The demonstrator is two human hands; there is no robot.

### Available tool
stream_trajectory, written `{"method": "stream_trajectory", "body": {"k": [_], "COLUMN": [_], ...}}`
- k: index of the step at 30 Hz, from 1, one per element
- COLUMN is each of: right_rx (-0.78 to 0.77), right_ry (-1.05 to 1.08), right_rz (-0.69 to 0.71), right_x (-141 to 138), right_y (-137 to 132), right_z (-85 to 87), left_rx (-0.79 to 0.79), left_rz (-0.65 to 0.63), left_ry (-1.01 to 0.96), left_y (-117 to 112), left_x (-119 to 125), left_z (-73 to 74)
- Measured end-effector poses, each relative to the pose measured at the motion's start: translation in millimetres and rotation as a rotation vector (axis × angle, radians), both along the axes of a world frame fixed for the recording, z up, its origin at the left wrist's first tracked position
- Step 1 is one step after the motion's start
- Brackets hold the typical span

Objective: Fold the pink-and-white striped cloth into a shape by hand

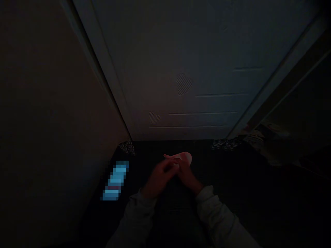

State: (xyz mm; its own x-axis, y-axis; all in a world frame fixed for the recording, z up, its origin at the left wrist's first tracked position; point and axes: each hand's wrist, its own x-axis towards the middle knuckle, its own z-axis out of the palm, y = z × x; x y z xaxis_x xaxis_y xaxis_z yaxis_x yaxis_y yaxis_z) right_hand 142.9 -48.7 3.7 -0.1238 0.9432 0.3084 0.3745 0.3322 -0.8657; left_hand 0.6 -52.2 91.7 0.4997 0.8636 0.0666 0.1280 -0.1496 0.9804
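Note:
The scene is very dark. My left hand and my right hand meet in the middle over a dark surface, fingers curled together. Between their fingertips is a small pale pinkish object that I cannot identify; both hands seem to touch it. Light long sleeves cover both forearms.
A lit phone screen lies on the dark surface to the left of my hands. Small piles of shiny rings or clips sit at the back left and back right. A pale panelled door stands behind. Crumpled cloth lies at the right.

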Motion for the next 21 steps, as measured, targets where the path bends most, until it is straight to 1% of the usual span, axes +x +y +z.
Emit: {"method": "stream_trajectory", "body": {"k": [1,3,4,5,8,11,13,16,21], "right_rx": [-0.005,-0.019,-0.021,-0.019,-0.022,-0.017,-0.009,-0.005,0.012], "right_ry": [-0.02,-0.068,-0.082,-0.091,-0.105,-0.105,-0.103,-0.114,-0.102], "right_rz": [-0.022,-0.057,-0.063,-0.064,-0.071,-0.083,-0.087,-0.104,-0.082], "right_x": [0.1,0.4,0.5,0.7,1.1,1.3,1.2,0.9,0.7], "right_y": [0.2,0.5,0.7,0.9,1.4,1.8,1.5,0.8,1.3], "right_z": [-0.5,-1.6,-2.1,-2.7,-5.0,-6.8,-6.8,-5.8,-7.2], "left_rx": [0.001,0.025,0.058,0.079,0.043,-0.081,-0.157,-0.227,-0.336], "left_rz": [0.133,0.313,0.363,0.376,0.331,0.203,0.147,0.137,0.123], "left_ry": [0.023,0.136,0.162,0.173,0.165,0.057,-0.024,-0.121,-0.229], "left_y": [10.8,25.1,29.5,32.5,37.5,41.2,43.1,44.2,43.6], "left_x": [-2.8,-9.9,-12.9,-15.0,-15.2,-11.6,-10.9,-13.6,-18.9], "left_z": [-12.1,-36.0,-46.1,-54.4,-69.8,-79.2,-84.9,-90.7,-92.4]}}
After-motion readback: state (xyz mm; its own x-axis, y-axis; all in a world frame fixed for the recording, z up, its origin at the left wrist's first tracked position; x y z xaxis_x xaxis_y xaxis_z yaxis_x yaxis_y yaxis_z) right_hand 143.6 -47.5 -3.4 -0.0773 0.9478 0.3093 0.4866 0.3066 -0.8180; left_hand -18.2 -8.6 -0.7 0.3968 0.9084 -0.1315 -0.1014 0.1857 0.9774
